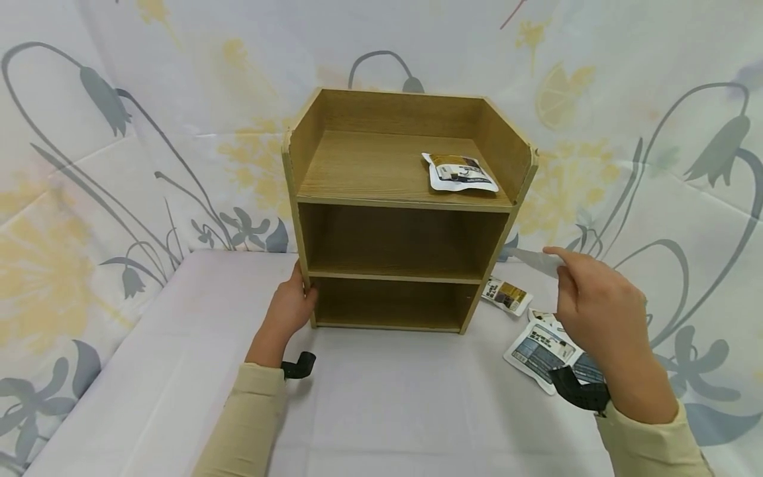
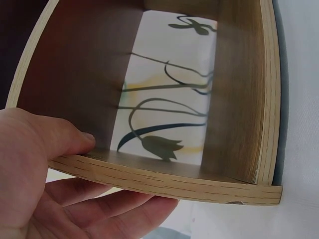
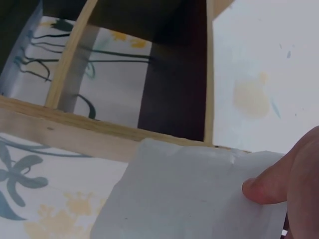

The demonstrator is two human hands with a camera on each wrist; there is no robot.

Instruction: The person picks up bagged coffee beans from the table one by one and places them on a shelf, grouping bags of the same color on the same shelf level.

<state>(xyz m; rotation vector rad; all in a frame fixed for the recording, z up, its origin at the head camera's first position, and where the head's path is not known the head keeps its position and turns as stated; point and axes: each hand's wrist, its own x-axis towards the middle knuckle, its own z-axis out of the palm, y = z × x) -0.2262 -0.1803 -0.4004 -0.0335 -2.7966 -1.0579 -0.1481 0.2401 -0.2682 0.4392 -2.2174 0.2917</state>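
Observation:
A small wooden shelf [image 1: 381, 165] with three levels stands on the white-covered table. My left hand [image 1: 287, 303] grips its left side panel near the bottom; in the left wrist view the thumb [image 2: 70, 137] lies inside and the other fingers curl underneath the panel's edge. To the right of the shelf, my right hand [image 1: 605, 315] pinches a flat pouch [image 3: 184, 194] by its edge, its plain white face toward the right wrist camera. On the top level, toward the right, lies a white-and-brown printed pouch [image 1: 459, 173].
Beside the shelf's right foot lies a brown-and-white packet [image 1: 508, 297]. Blue-and-white pouches [image 1: 545, 348] overlap below my right hand, partly hidden by the wrist camera strap. A flower-printed cloth [image 1: 149, 165] hangs behind and at the sides.

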